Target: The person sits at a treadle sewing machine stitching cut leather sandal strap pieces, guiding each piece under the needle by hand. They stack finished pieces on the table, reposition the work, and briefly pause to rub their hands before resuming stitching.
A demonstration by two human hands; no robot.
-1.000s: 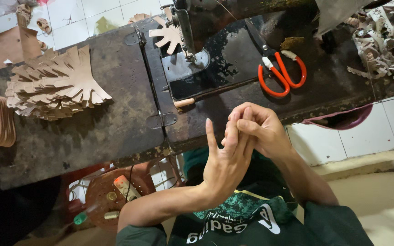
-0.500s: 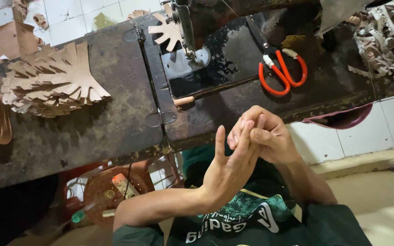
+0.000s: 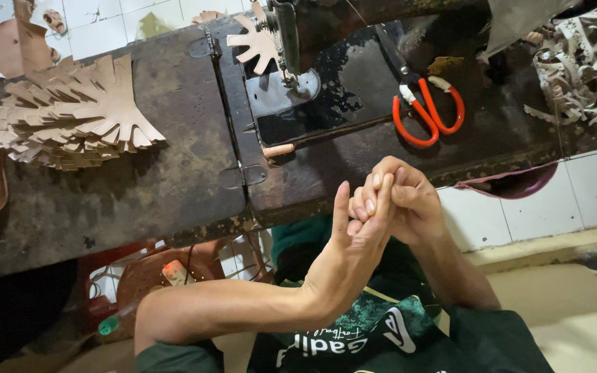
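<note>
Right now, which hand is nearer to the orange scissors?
Right. The right hand lies just below the orange scissors, at the dark table edge. The left hand, clasped in it, sits lower and further left.
</note>
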